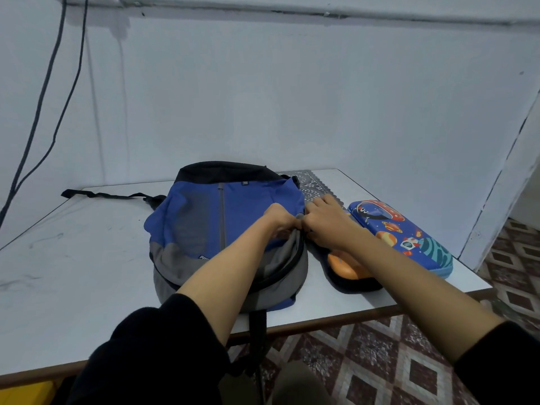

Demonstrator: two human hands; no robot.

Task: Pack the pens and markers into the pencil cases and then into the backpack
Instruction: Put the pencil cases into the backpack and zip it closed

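The backpack (204,217) is lying flat on the table (73,258), with most of its body spreading left of the fingers. The left hand (279,219) is gripping the fabric at the rim of the zip opening (289,258), fingers curled round it. Touching it on the right, the right hand (324,220) is bending its fingers onto the same rim and seems to be pinching there, though its fingertips are hidden. The opening is curving back from both hands toward the person. Under the right forearm the black-and-orange pencil case (347,270) is lying, with the blue space-print pencil case (409,232) farther right. The right hand is likely the nearer to both.
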